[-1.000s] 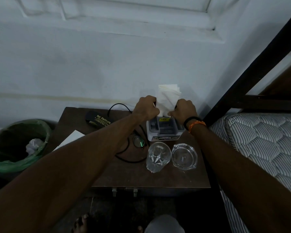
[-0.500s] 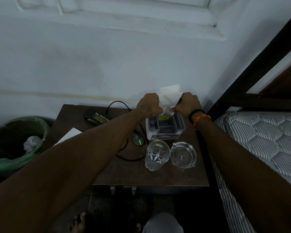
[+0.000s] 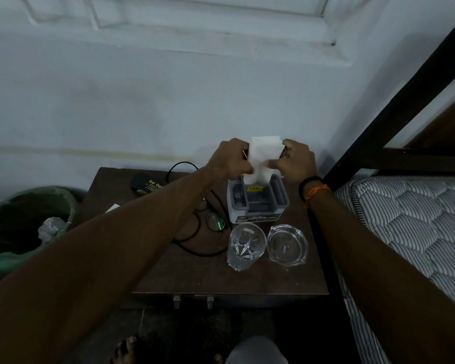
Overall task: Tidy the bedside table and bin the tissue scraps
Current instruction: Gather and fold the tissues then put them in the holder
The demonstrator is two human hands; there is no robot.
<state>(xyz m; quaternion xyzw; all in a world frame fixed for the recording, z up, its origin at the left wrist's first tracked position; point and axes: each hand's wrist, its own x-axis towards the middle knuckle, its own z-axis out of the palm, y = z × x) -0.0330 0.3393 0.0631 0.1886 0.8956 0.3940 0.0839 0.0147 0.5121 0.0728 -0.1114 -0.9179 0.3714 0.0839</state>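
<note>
A white tissue [image 3: 262,157] stands upright out of a grey holder [image 3: 258,203] at the back of the dark bedside table [image 3: 195,271]. My left hand [image 3: 231,158] grips the tissue's left edge and my right hand [image 3: 296,160] grips its right edge, both just above the holder. A crumpled tissue scrap [image 3: 49,228] lies inside the green-lined bin [image 3: 0,256] left of the table.
On the table are a drinking glass [image 3: 244,245], a glass ashtray [image 3: 286,244], spectacles [image 3: 213,219], a black cable [image 3: 195,248], a black spectacle case [image 3: 147,183] and a white paper [image 3: 112,208]. A striped mattress [image 3: 405,227] and dark bed frame [image 3: 394,109] stand on the right.
Both hands stay closed on the tissue above the holder; it stood taller a second ago and is now folded down lower and squarer between them.
</note>
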